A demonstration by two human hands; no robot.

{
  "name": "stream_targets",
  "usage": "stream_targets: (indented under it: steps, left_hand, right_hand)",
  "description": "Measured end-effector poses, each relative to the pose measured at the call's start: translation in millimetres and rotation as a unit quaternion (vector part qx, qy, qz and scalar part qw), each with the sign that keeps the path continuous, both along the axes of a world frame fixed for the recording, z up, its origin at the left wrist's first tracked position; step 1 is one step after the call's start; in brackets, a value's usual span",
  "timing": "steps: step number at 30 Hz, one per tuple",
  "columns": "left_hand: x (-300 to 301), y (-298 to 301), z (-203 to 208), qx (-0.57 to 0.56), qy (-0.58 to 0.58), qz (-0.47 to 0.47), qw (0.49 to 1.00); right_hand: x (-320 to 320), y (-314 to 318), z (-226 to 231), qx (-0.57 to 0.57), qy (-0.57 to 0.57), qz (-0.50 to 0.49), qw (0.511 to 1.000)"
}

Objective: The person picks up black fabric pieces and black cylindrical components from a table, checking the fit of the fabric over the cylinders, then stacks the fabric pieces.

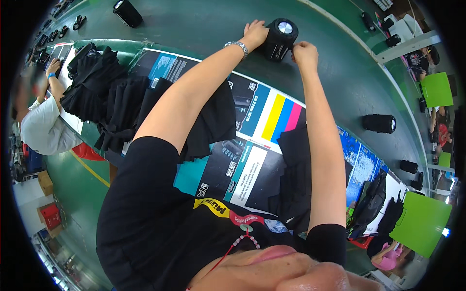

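Note:
A black cylindrical speaker stands on the green surface at the top middle, its silver round end facing up and toward me. My left hand, with a metal bracelet at the wrist, grips the speaker's left side, the thumb side against its body. At the lower right edge of the speaker, my right hand is closed in a pinch. What lies between those fingertips is too small to make out. Below my arms, black cloth pieces and a second black cloth pile lie on printed cardboard.
More black cloth is heaped at the left. Other black speakers rest on the green surface. A co-worker in a white shirt works at far left. Green panels stand at the right.

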State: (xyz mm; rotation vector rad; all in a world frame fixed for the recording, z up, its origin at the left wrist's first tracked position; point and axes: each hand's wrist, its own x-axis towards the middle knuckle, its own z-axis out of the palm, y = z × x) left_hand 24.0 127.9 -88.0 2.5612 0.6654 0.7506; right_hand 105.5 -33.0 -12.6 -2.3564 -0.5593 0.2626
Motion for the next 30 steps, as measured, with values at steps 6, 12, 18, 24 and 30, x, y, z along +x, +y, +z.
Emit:
stream_targets:
  steps: [6, 12, 18, 24, 30]
  left_hand:
    - [-11, 9, -20, 0.072, -0.036, -0.002, 0.997]
    - [-1, -22, -7, 0.094, 0.003, -0.028, 0.995]
    - [-16, -5, 22, -0.022, -0.014, 0.038, 0.999]
    - [-10, -77, 132, -0.105, -0.126, -0.184, 0.969]
    - [-38, -66, 146, -0.124, -0.070, -0.078, 0.987]
  right_hand:
    - [-1, 1, -12, -0.053, -0.003, 0.027, 0.998]
    - [19, -9, -12, -0.148, -0.033, 0.048, 0.987]
    - [-5, -7, 6, -0.126, -0.084, 0.079, 0.985]
    - [-2, -33, 3, -0.146, -0.140, 0.067, 0.977]
    - [-32, -65, 34, 0.120, 0.137, -0.032, 0.983]
